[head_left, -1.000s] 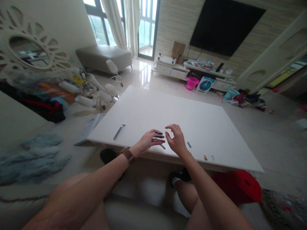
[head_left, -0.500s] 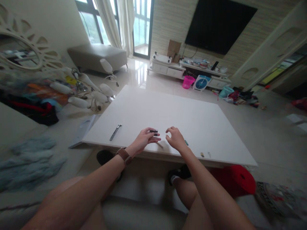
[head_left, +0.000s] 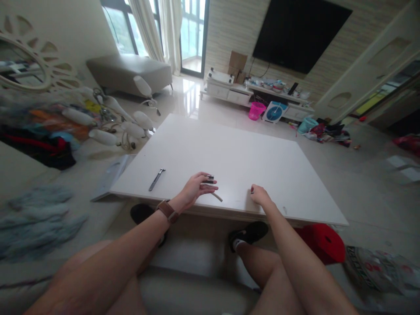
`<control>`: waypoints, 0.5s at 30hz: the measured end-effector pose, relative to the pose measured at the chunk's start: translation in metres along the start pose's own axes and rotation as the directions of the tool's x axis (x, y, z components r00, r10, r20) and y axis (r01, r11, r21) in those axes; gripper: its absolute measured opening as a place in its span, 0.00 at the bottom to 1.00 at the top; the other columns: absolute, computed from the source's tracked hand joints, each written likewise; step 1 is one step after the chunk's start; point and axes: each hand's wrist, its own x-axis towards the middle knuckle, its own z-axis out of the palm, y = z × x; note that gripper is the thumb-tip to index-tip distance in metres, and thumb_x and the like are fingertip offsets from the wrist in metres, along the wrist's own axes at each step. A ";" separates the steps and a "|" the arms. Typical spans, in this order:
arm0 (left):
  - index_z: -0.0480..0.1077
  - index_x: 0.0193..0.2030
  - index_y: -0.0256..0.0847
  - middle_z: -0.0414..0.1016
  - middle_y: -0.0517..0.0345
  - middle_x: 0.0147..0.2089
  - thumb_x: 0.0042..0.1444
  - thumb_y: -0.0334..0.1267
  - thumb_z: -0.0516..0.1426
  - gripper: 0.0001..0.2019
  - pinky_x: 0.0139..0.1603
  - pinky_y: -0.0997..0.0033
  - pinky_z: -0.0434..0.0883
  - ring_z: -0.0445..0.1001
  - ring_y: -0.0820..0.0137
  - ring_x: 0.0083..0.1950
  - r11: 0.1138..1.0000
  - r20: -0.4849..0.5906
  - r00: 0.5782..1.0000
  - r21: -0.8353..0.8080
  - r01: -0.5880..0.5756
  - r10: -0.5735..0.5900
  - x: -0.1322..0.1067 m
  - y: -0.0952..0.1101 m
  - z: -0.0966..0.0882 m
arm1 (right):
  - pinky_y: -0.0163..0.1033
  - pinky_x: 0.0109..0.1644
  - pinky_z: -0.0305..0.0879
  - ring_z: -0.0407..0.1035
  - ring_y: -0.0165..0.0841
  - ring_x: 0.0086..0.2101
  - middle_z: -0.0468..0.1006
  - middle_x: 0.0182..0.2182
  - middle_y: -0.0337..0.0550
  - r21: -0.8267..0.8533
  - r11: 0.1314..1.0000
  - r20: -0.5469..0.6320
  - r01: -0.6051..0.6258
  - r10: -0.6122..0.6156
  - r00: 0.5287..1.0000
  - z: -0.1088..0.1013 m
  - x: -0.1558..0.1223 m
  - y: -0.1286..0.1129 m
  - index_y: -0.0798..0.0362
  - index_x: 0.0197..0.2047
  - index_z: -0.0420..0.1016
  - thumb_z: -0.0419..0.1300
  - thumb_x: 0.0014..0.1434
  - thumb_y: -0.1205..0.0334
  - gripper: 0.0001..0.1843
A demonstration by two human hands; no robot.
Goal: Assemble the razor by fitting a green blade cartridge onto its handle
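Observation:
My left hand [head_left: 197, 187] is held above the front of the white table, its fingers curled around a small black piece [head_left: 209, 179] whose kind I cannot make out. Just below those fingers, a short beige stick [head_left: 216, 197] sticks out over the tabletop. To the right, my right hand [head_left: 259, 195] is at the table surface with thumb and fingers pinched together. A tiny dark bit [head_left: 252, 191] shows at its fingertips, too small to name. A slim grey razor-like tool [head_left: 156, 180] with a short crosswise head lies at the left. Near my right forearm is a small clear piece [head_left: 285, 210].
The white table [head_left: 229, 148] extends away from me. A red roll [head_left: 323, 245] stands beside its front right corner. A lamp with several white shades [head_left: 131, 130] is at the left. Farther back are a pink basket [head_left: 256, 111] and a blue-and-white fan [head_left: 274, 112].
My right hand has moved right and down, away from my left hand, and closed where a small green piece lay. My left hand has stayed nearly in place with the black piece.

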 end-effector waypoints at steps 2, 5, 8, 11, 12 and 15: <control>0.69 0.42 0.32 0.80 0.38 0.40 0.55 0.29 0.56 0.07 0.39 0.63 0.78 0.83 0.57 0.36 1.000 0.003 1.000 -0.010 0.001 -0.001 0.000 0.000 0.000 | 0.35 0.39 0.60 0.74 0.38 0.41 0.80 0.41 0.52 -0.003 1.000 0.021 0.015 -0.015 1.000 0.004 0.001 -0.004 0.54 0.46 0.75 0.58 0.58 0.73 0.13; 0.68 0.42 0.33 0.80 0.38 0.40 0.56 0.30 0.55 0.07 0.39 0.62 0.78 0.83 0.56 0.36 1.000 -0.005 1.000 -0.011 0.006 -0.006 0.000 0.001 0.001 | 0.36 0.39 0.60 0.75 0.39 0.41 0.81 0.41 0.51 -0.005 0.999 0.046 0.054 -0.054 0.998 0.006 0.002 -0.017 0.53 0.45 0.76 0.60 0.56 0.72 0.13; 0.68 0.41 0.33 0.80 0.39 0.39 0.57 0.31 0.54 0.06 0.40 0.61 0.78 0.83 0.56 0.37 1.000 -0.012 1.000 -0.010 0.004 -0.004 -0.001 0.001 0.002 | 0.35 0.40 0.61 0.75 0.39 0.42 0.81 0.41 0.51 -0.005 0.995 0.061 0.095 -0.095 0.994 0.006 0.002 -0.029 0.53 0.44 0.77 0.60 0.55 0.72 0.13; 0.67 0.42 0.33 0.80 0.39 0.39 0.58 0.31 0.54 0.06 0.40 0.61 0.78 0.83 0.56 0.37 1.000 -0.011 1.000 -0.007 0.003 -0.003 -0.001 0.001 0.002 | 0.36 0.41 0.62 0.75 0.38 0.43 0.81 0.43 0.51 -0.006 0.992 0.066 0.123 -0.122 0.990 0.006 0.001 -0.035 0.53 0.45 0.77 0.60 0.55 0.72 0.14; 0.67 0.42 0.33 0.80 0.39 0.39 0.58 0.31 0.54 0.06 0.40 0.61 0.78 0.83 0.56 0.37 1.000 -0.009 1.000 -0.008 0.003 -0.003 -0.001 0.001 0.002 | 0.36 0.41 0.62 0.75 0.39 0.43 0.81 0.43 0.51 -0.009 0.992 0.069 0.129 -0.128 0.989 0.005 0.000 -0.036 0.53 0.45 0.77 0.61 0.55 0.72 0.14; 0.68 0.41 0.33 0.81 0.40 0.39 0.57 0.31 0.55 0.06 0.40 0.62 0.79 0.83 0.57 0.37 1.000 -0.003 1.000 -0.014 0.004 -0.004 0.000 -0.001 0.001 | 0.36 0.40 0.62 0.75 0.39 0.42 0.81 0.42 0.51 -0.021 0.990 0.087 0.136 -0.134 0.987 0.005 -0.001 -0.035 0.53 0.44 0.77 0.61 0.53 0.73 0.15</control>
